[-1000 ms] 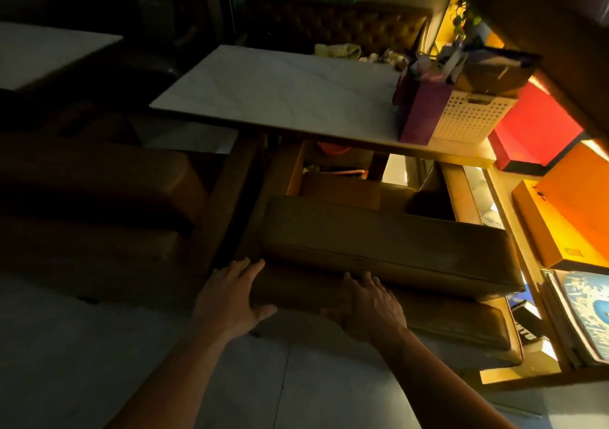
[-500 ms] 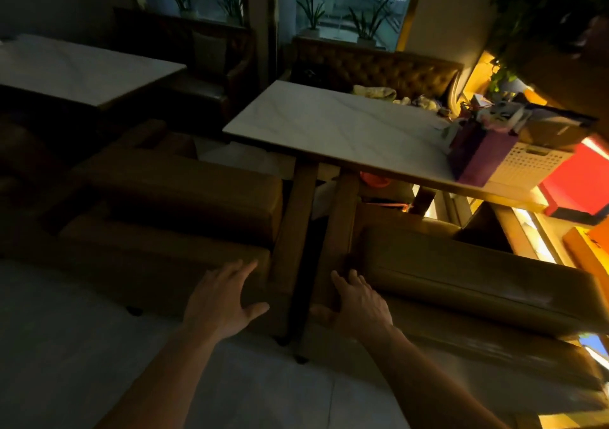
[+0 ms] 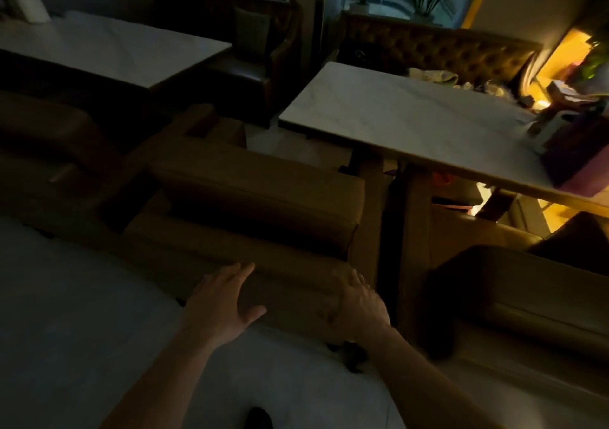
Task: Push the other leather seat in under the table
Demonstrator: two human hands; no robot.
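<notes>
Risk first: the brown padded bench (image 3: 250,198) sits tight beside its neighbouring bench (image 3: 514,290) and close to the marble counter (image 3: 412,122), so a hard shove could knock its wooden frame into either. It looks long, low and leather-like, standing on the pale floor (image 3: 66,329) straight ahead. The left hand (image 3: 219,300) lies spread and flat on its near edge, while the right hand (image 3: 359,303) rests at the corner, fingers seemingly bent over it, though the gloom hides any real grip.

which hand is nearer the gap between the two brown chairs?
Right. The right hand rests on the chair back at its end beside the gap; the left hand sits farther left.
</notes>
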